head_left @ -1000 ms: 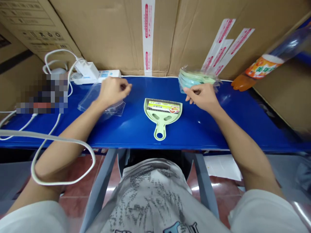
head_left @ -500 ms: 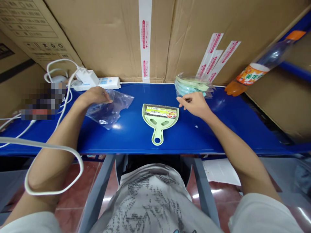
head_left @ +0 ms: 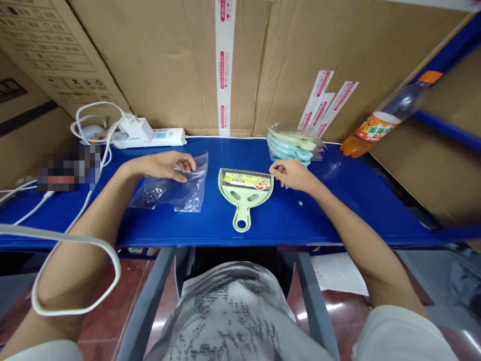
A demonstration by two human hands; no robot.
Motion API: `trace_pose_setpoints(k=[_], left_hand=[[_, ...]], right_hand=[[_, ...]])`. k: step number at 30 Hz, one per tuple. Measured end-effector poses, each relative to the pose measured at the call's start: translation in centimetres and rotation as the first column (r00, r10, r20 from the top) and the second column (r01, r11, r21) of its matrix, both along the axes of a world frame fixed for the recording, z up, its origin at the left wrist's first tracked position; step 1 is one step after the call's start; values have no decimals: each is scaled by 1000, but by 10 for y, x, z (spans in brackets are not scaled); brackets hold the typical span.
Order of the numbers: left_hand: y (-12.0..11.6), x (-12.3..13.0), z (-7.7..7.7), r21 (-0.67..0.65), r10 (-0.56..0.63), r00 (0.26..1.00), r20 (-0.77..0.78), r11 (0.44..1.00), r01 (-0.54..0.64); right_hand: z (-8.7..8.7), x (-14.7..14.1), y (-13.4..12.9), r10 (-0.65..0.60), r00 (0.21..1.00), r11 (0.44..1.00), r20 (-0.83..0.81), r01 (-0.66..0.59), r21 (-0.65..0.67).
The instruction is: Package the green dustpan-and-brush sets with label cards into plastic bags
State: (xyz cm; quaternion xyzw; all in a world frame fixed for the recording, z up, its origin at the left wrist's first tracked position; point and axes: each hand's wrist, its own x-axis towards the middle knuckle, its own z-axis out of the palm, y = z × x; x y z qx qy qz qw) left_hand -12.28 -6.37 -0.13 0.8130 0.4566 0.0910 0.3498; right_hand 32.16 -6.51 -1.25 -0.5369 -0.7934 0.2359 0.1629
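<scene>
A light green dustpan (head_left: 246, 196) with a dark brush and a yellow label lies on the blue table, its handle toward me. To its left, a clear plastic bag (head_left: 154, 195) lies flat, and my left hand (head_left: 176, 165) is over it with fingers apart, holding nothing. My right hand (head_left: 287, 174) is just right of the dustpan's upper edge, its fingers curled in and the thumb near the index finger; nothing shows in it. Behind my right hand sits a wrapped stack of green and blue dustpans (head_left: 293, 143).
A white power strip (head_left: 165, 136) with a plug and cables stands at the back left. A loose white cable (head_left: 112, 250) loops over my left forearm. An orange drink bottle (head_left: 379, 125) leans at the back right. Cardboard (head_left: 169, 65) walls the rear of the blue table (head_left: 338, 220).
My left hand has moved right and opened, letting go of the bag, which now lies flatter and more spread out. My right hand has barely moved and stays curled.
</scene>
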Motion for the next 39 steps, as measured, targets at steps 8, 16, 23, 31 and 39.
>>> trace_pose_setpoints(k=[8,16,23,31,39], left_hand=[[0,9,-7,-113,105,993,61,989,-98],[-7,12,5,-133,94,994,47,987,-87],[-7,1,11,-181,116,992,-44,976,-122],[-20,17,18,-148,-82,996,-33,986,76],[-44,43,33,-30,-192,979,73,981,194]], right_hand=[[4,-7,-6,-105,950,957,-293,16,-291],[7,-10,-6,-233,893,896,-385,43,-442],[8,-10,-5,-239,859,888,-453,5,-459],[12,-13,-4,-379,758,879,-530,117,-462],[10,-16,-4,-398,717,887,-572,143,-439]])
